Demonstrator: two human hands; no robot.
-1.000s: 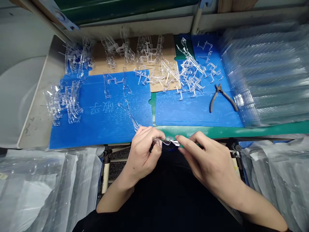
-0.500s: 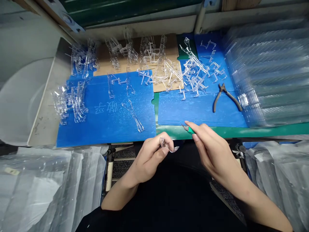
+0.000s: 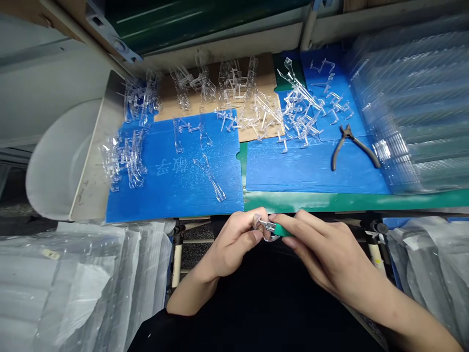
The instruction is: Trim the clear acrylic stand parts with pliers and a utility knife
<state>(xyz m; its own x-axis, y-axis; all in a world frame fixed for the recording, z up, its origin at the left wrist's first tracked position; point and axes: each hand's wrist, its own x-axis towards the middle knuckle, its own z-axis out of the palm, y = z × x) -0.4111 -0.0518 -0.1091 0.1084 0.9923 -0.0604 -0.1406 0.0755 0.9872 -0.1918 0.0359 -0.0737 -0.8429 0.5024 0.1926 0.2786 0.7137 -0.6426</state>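
My left hand (image 3: pixel 232 242) pinches a small clear plastic part (image 3: pixel 262 228) at the fingertips, just below the board's front edge. My right hand (image 3: pixel 324 249) grips a green-handled craft knife (image 3: pixel 282 230), and its metal tip meets the clear part. The fingers of both hands nearly touch, partly hiding the part. A long clear plastic piece (image 3: pixel 209 178) lies on the blue corrugated board (image 3: pixel 176 203), a little above my hands.
Several heaps of clear plastic parts cover the blue boards and brown cardboard (image 3: pixel 260 73). Black-handled pliers (image 3: pixel 351 149) lie at right, beside stacked clear trays (image 3: pixel 410 107). A white tub (image 3: pixel 60 166) stands at left, and plastic bags (image 3: pixel 73 278) hang below.
My right hand has come back from over the green strip, bringing the knife tip onto the part in my left hand. The left hand still holds that part.
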